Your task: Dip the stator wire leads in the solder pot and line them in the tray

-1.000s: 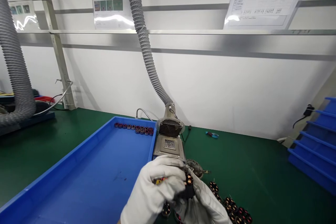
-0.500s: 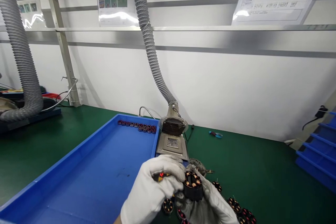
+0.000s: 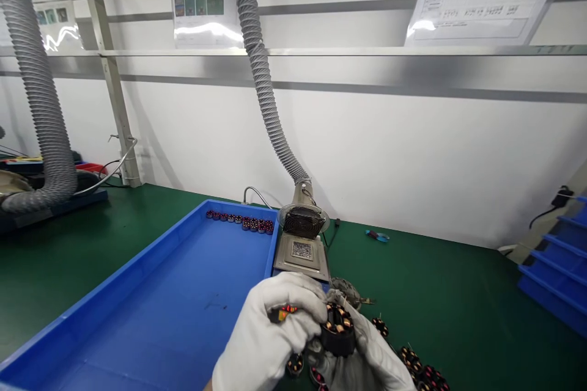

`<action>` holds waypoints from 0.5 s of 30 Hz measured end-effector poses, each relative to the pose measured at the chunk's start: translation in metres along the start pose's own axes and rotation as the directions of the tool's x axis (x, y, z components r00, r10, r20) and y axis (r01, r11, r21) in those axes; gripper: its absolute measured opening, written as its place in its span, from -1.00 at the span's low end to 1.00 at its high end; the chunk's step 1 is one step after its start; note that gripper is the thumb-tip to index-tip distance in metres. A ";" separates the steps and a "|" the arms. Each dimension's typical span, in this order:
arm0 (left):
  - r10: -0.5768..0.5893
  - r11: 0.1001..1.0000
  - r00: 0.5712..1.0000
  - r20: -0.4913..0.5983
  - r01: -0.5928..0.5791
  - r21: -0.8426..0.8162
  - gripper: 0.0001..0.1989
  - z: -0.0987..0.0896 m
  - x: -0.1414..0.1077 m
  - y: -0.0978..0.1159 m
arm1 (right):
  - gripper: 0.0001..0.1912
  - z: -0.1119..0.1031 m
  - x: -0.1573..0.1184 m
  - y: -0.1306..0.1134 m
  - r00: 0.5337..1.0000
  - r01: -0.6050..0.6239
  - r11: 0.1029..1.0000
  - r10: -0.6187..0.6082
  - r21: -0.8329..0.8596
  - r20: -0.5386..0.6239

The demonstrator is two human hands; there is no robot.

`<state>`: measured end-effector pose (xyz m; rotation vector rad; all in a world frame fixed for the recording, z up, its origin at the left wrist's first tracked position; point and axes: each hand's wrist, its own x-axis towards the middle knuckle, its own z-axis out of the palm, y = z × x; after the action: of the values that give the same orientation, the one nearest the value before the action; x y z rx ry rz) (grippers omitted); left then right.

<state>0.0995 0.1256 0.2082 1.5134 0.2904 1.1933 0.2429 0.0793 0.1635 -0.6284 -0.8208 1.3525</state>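
Observation:
Both my hands wear white gloves, low in the middle of the view. My right hand (image 3: pixel 367 354) cups a black round stator (image 3: pixel 338 328) with copper windings, its open face up. My left hand (image 3: pixel 270 336) closes over the stator's left side, fingers pinching at its rim; a small red-lit display (image 3: pixel 287 310) shows just behind the fingers. Several more wound stators (image 3: pixel 415 366) lie on the green mat to the right of my hands, and one (image 3: pixel 293 365) lies right beneath them.
A long blue tray (image 3: pixel 137 269) fills the left, with a row of small stators (image 3: pixel 241 222) at its far end. A metal solder pot (image 3: pixel 301 252) sits under a grey extraction hose (image 3: pixel 263 82). Cutters (image 3: pixel 376 235) lie behind. Stacked blue trays (image 3: pixel 557 275) stand at right.
The view shifted slightly right over the second. The stator has been turned in my hands from side-on to face-up, and both hands stayed in place over the mat.

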 end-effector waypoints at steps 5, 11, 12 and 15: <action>0.102 0.991 0.968 -0.231 -0.120 -0.066 -0.80 -0.009 -0.006 -0.006 | -0.59 -0.003 -0.001 0.004 0.999 0.053 0.997 -0.053 -0.048 0.006; -0.155 0.988 0.988 0.008 0.155 0.020 -0.71 -0.009 -0.001 0.004 | -0.73 -0.013 -0.005 0.007 0.998 0.060 0.998 -0.060 -0.016 -0.032; -0.111 0.992 0.993 0.031 0.109 0.060 -0.74 -0.006 0.000 0.004 | -0.75 -0.013 -0.003 0.006 0.997 0.063 0.998 -0.064 -0.022 -0.044; 0.145 0.978 0.989 -0.011 -0.141 0.153 -0.77 -0.002 -0.002 -0.001 | -0.77 -0.013 0.002 0.005 0.996 0.067 0.997 -0.069 -0.036 -0.059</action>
<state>0.0971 0.1256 0.2056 1.6770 0.2970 1.3272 0.2501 0.0825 0.1520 -0.6589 -0.8106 1.2542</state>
